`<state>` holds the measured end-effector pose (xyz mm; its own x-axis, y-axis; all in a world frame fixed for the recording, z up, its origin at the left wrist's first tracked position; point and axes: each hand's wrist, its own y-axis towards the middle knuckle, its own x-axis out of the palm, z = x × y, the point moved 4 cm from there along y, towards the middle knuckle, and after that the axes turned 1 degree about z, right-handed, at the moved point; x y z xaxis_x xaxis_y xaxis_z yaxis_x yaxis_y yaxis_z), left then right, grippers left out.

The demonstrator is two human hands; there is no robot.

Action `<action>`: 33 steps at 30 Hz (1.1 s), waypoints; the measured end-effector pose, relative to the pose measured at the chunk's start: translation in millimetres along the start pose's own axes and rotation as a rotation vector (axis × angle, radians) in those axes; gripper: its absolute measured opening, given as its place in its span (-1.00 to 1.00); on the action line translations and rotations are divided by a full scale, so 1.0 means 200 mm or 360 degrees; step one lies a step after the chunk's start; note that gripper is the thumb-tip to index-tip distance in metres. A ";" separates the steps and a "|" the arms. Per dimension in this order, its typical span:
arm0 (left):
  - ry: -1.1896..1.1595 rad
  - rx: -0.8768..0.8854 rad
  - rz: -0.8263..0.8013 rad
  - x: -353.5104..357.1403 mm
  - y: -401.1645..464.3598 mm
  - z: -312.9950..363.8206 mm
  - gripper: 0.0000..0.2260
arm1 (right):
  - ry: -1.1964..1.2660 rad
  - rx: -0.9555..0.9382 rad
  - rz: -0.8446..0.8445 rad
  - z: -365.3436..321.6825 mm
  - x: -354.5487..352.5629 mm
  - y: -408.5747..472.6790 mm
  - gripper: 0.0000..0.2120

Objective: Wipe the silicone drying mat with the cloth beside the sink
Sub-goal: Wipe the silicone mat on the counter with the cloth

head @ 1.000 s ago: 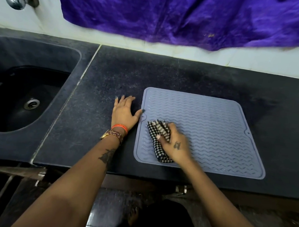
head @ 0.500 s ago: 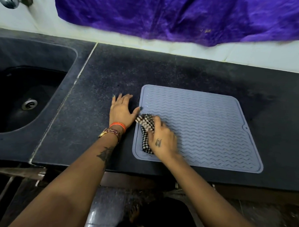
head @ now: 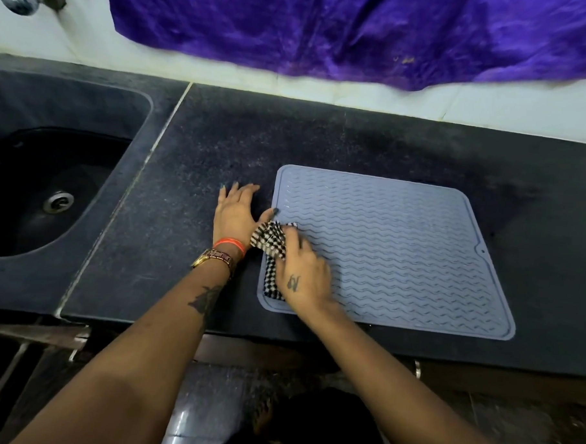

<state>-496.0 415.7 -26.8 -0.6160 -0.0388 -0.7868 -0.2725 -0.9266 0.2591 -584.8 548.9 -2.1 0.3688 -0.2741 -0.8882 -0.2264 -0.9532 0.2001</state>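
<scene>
The right hand (head: pixel 304 277) grips the checked cloth (head: pixel 271 244) on the grey mat (head: pixel 401 253); the left hand (head: pixel 235 212) lies flat, fingers straight, on the bench (head: pixel 193 170).

I see bare forearms, an orange thread band (head: pixel 229 244) and gold-and-maroon link bracelet (head: pixel 213 257) on the left wrist, dark tattoos.
</scene>
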 end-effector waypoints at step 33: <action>0.0040 -0.0018 -0.0011 0.01 0.01 -0.01 -0.49 | 0.0456 0.0206 0.0098 -0.05 -0.02 -0.07 -0.56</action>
<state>-496.6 413.7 -29.9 -0.5955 -0.0417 -0.8023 -0.2681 -0.9311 0.2474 -574.5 562.2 1.6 0.5858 -0.3728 -0.7196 -0.3620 -0.9148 0.1792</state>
